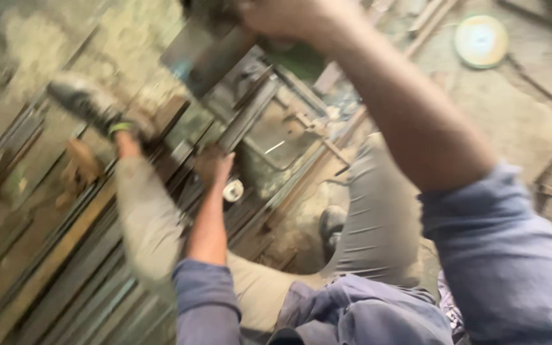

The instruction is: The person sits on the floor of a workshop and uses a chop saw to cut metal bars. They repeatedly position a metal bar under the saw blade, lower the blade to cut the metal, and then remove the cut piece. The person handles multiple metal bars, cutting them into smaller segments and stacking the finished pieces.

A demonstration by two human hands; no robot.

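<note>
Left hand (214, 166): we log it lowered onto the dark metal bars (250, 118) of a frame on the floor, fingers curled and pressed on the steel; blur keeps us from telling whether they close fully around a bar. Right hand (282, 16): we log it raised at the top edge of the view, fingers wrapped around a dark, blurred tool (209, 48) that slants down to the left, its lower end just above the bars. We cannot tell what kind of tool it is. Small white round object (232, 190): just below the left hand, beside the bars. Long metal strips (52, 255): many, lying side by side on the floor to the left, running diagonally. Dark shoe with a green band (87, 105): on the outstretched left leg, resting over those strips. Second shoe (331, 225): on the ground under the bent right knee. Round yellow-rimmed disc (481, 40): on the bare floor (512, 115), upper right, well apart from both hands.
</note>
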